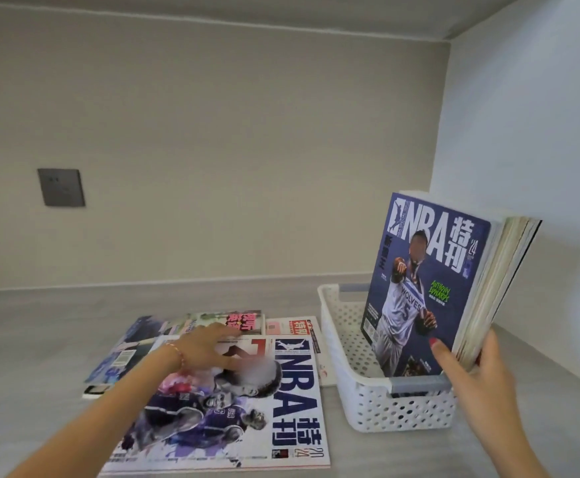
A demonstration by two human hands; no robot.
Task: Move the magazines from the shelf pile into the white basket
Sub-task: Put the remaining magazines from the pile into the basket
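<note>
A white perforated basket (368,405) with grey handles stands on the shelf at the right. Several magazines stand upright in it; the front one is a dark blue NBA issue (423,288). My right hand (471,367) grips the near edge of this upright stack, thumb on the blue cover. To the left lies a pile of magazines flat on the shelf, with a white NBA issue (247,408) on top. My left hand (209,350) hovers over the far part of that top magazine, fingers spread, holding nothing; whether it touches the cover I cannot tell.
More magazines (130,343) fan out under the top one, toward the back and left. A grey wall socket (61,187) is on the back wall. The side wall stands close behind the basket on the right.
</note>
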